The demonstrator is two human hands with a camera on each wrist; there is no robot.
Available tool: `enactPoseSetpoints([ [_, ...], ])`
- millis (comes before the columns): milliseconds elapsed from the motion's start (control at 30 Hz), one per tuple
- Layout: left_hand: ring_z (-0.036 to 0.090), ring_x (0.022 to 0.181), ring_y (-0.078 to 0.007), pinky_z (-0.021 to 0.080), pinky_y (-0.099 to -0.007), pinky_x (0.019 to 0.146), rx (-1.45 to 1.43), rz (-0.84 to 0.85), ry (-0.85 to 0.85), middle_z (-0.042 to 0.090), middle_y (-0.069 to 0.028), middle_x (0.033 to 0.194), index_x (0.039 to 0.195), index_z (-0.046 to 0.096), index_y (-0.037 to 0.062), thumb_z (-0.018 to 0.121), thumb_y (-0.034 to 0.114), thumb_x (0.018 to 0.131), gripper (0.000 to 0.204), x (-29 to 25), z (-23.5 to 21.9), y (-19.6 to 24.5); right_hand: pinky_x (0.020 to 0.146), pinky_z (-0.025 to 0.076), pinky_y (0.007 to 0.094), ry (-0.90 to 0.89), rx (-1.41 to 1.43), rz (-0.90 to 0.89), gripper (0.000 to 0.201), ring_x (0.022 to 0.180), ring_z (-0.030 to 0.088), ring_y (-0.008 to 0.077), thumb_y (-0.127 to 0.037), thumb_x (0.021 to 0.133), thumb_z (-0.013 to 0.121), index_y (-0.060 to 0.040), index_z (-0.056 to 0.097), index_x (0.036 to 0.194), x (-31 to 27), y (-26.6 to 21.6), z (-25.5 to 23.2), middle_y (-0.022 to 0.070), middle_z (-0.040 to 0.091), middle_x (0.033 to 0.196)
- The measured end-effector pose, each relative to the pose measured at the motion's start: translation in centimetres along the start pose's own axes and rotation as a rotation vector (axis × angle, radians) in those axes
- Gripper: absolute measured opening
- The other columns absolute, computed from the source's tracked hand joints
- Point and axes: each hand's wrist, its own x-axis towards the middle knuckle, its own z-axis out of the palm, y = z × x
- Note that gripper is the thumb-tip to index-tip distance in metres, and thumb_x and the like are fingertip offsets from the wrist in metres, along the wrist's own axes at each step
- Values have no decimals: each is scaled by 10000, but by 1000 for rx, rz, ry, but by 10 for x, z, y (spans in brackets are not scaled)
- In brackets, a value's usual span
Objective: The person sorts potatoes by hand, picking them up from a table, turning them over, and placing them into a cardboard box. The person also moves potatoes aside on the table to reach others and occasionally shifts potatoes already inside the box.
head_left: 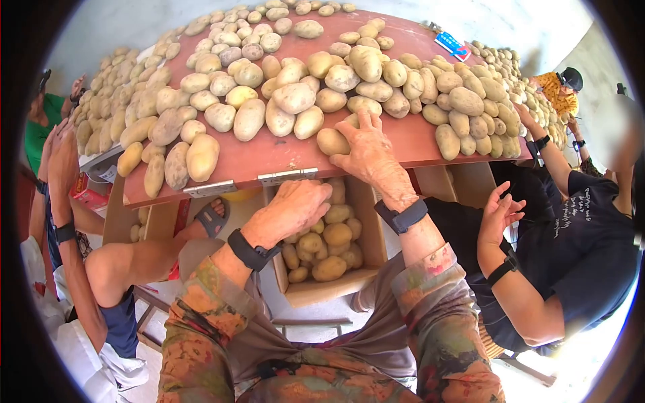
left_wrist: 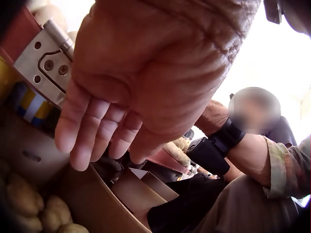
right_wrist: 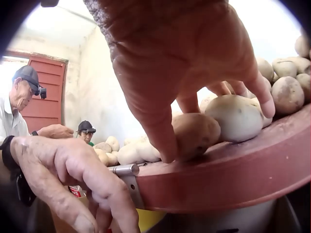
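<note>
My left hand (head_left: 290, 209) hangs over a cardboard box (head_left: 322, 293) of potatoes (head_left: 337, 234). In the left wrist view its palm faces the camera, the fingers (left_wrist: 87, 128) loosely extended with nothing in them. At the table's front edge my right hand (head_left: 371, 153) reaches over two potatoes. Its thumb lies along a brownish potato (right_wrist: 195, 133), while its fingers bend over a larger pale potato (right_wrist: 234, 118). Both potatoes rest on the red tabletop (head_left: 282, 151).
More potatoes are heaped across the red table. Metal hinges (head_left: 287, 176) sit on its front edge. A blue-and-white packet (head_left: 452, 46) lies at the back. People sit close on both sides, one in a dark shirt (head_left: 584, 248) at right.
</note>
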Motion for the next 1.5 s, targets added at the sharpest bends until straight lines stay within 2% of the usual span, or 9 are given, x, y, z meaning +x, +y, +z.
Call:
enactPoseSetpoints([
  [233,628,658,-161,497,-287,579,-433,-120,394,632,-73,834,984,607,6,572,121,900,147,11,-19,3,971,436,479,79,59,-30,504,1275,335,397,-254,599,801,-130,645,1061,3,10,12,198,365,1358],
  [367,602,767,-111,527,-260,654,-780,-265,402,600,-63,894,1081,601,6,606,179,908,244,11,-27,-2,987,424,460,75,275,37,550,1237,382,403,-279,586,808,-124,647,1088,6,19,9,222,392,1333],
  [600,567,1085,-249,557,-322,751,-1218,-329,382,488,-180,1256,1395,284,-6,621,302,914,663,18,-29,-2,906,470,428,22,563,-10,544,1092,527,368,-250,656,792,-53,612,1130,0,-4,-15,202,540,1161],
  [1033,640,723,-145,521,-227,527,-1130,-418,539,622,-99,963,1225,491,22,624,166,861,413,23,-25,-4,1004,419,400,-139,527,-234,627,1183,469,329,-134,626,799,-162,559,1205,5,14,2,137,477,1239],
  [1167,555,605,-60,469,-188,516,-1018,-276,80,628,-60,871,1136,560,62,632,176,823,341,9,-58,-2,936,454,402,-162,582,-128,527,1129,512,338,-117,703,744,-170,546,1189,7,23,-5,154,500,1188],
  [1267,606,754,-160,502,-317,671,-706,45,-346,633,-53,852,1071,589,50,703,224,735,395,-3,-39,-9,864,477,414,-82,570,-80,418,1058,561,348,-115,774,672,-175,529,1163,7,28,-3,169,548,1155],
  [1333,623,825,-241,479,-356,746,-490,-36,-537,641,-98,870,1052,599,35,724,241,684,440,-7,-37,9,868,474,422,12,527,-102,392,1053,564,353,-128,788,662,-173,522,1152,8,26,-1,179,569,1135],
  [1400,628,837,-330,482,-379,728,-360,56,-463,651,-159,851,1055,625,37,724,279,683,454,-18,-16,8,882,465,430,4,527,-46,343,1044,562,363,-138,808,643,-165,510,1123,8,25,1,174,587,1108],
  [1500,621,858,-340,480,-398,749,-236,-82,-698,659,-160,833,1040,648,32,708,306,715,429,-19,-10,4,894,462,438,55,517,-66,338,1055,555,367,-131,805,646,-161,503,1110,13,26,12,153,574,1116],
])
